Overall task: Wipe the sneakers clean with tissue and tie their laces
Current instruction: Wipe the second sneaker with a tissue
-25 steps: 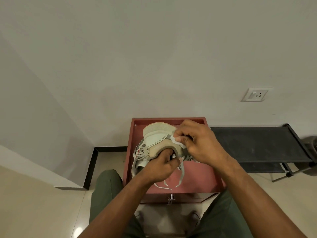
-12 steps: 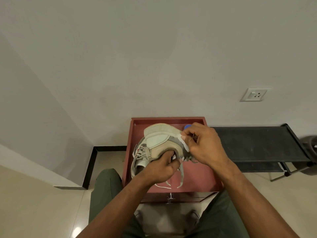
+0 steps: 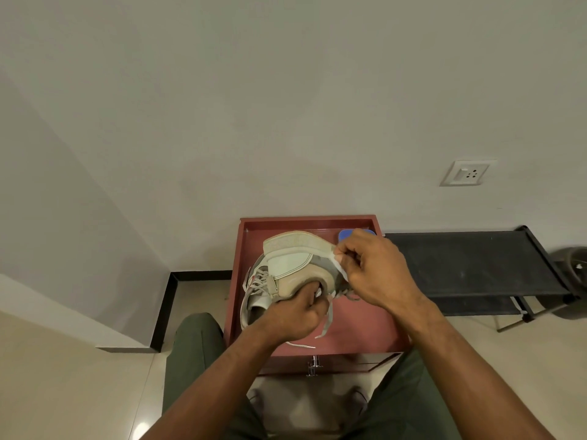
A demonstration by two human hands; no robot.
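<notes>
A beige and white sneaker (image 3: 293, 263) is held up over the red table (image 3: 365, 325), sole edge turned away from me. My left hand (image 3: 293, 315) grips it from below, fingers tucked into its opening. My right hand (image 3: 374, 268) pinches a white tissue (image 3: 338, 265) against the sneaker's right side. Loose white laces (image 3: 325, 320) hang down toward the tabletop. A second sneaker (image 3: 254, 300) lies on the table's left side, partly hidden behind the held one.
A blue object (image 3: 346, 234) peeks out behind my right hand at the table's back. A black low rack (image 3: 470, 265) stands to the right, with a dark wheel (image 3: 576, 265) beyond it. A wall socket (image 3: 467, 173) is above. My knees flank the table's drawer handle (image 3: 313, 365).
My right hand with the tissue has slid to the right along the sneaker's side, uncovering the blue object behind it. My left hand keeps its hold on the sneaker.
</notes>
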